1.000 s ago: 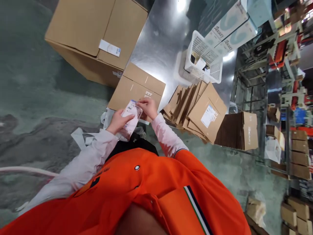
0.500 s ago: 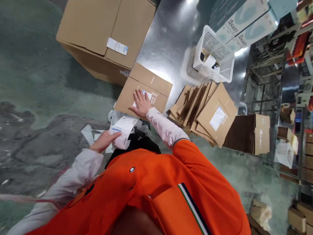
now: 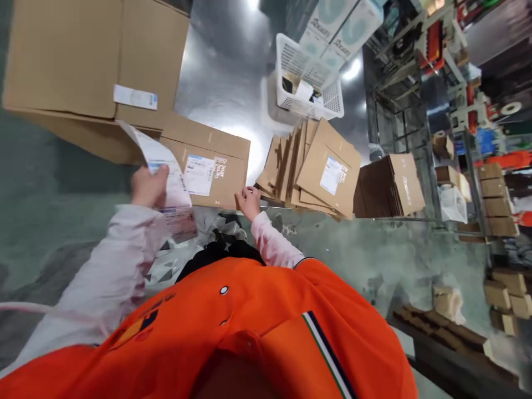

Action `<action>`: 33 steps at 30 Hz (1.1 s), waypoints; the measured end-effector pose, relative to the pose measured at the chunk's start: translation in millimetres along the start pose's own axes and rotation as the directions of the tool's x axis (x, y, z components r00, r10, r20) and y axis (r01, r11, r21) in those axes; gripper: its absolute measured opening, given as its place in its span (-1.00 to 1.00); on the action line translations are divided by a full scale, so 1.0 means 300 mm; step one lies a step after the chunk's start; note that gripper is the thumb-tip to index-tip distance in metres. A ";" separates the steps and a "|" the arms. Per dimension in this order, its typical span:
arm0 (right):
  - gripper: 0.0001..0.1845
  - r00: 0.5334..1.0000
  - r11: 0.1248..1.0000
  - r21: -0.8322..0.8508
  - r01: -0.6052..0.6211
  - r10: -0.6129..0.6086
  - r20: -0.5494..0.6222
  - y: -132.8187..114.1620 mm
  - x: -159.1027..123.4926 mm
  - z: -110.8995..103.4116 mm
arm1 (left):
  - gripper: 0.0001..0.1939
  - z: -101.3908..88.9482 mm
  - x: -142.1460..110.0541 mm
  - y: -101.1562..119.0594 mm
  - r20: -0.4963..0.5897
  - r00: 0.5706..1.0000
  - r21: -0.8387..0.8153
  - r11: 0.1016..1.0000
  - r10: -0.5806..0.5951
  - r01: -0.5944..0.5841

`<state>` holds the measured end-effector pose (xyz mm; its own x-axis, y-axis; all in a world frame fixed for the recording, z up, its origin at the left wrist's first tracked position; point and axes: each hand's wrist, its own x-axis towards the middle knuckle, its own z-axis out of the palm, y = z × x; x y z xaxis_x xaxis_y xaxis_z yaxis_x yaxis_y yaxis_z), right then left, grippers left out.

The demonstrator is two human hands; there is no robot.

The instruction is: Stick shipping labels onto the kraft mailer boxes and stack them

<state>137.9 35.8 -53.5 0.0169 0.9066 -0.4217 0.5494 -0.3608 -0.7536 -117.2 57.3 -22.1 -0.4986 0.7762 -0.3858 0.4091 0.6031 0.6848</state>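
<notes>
My left hand [image 3: 150,187] is closed around a strip of printed shipping labels [image 3: 163,160], which curls upward and also hangs below the hand. In front of me a flat cardboard box [image 3: 233,145] lies on the metal table, bearing a white label [image 3: 199,175] beside its printed lettering. My right hand [image 3: 250,202] grips the near right corner of that flat box, fingers pinched at its edge. Just to the right, a fanned stack of flat cardboard boxes [image 3: 310,160] has a similar label on its top piece.
A large carton [image 3: 66,61] stands at the left. On the metal table [image 3: 224,66] sits a white plastic basket [image 3: 286,61] with small items, near white printed boxes [image 3: 332,27]. More folded cardboard [image 3: 405,185] lies farther right. Plastic scraps [image 3: 166,266] litter the floor by my feet.
My right hand has slid from pressing on the label to the flat box's near right corner. My left hand has raised the label strip. The view has shifted to the right.
</notes>
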 end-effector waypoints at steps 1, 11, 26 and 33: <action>-0.58 1.000 0.997 0.079 0.017 -0.015 -0.018 -0.017 -0.008 -0.009 | -0.79 -0.015 -0.034 0.047 -0.054 0.996 -0.065 0.996 -0.070 0.066; -0.21 0.770 0.955 -0.054 0.293 -0.269 -0.578 0.040 -0.231 -1.048 | -0.36 -0.130 -0.279 0.263 -0.022 0.990 -0.534 0.835 0.141 -0.131; -0.45 0.920 0.831 0.557 0.006 -0.223 0.322 -0.166 -0.251 -0.061 | -0.31 -0.037 -0.420 0.088 0.365 0.923 -0.559 0.822 0.122 0.112; -0.78 0.921 0.953 0.208 0.219 -0.272 0.277 -0.235 -0.108 -0.094 | -0.69 0.027 -0.426 0.044 0.241 0.969 -0.536 0.839 0.048 0.091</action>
<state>122.3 37.9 27.4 -0.3658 0.8728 -0.3230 0.3539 -0.1905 -0.9157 -41.7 -32.4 31.2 -0.2798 0.8258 -0.4898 -0.1120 0.4786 0.8709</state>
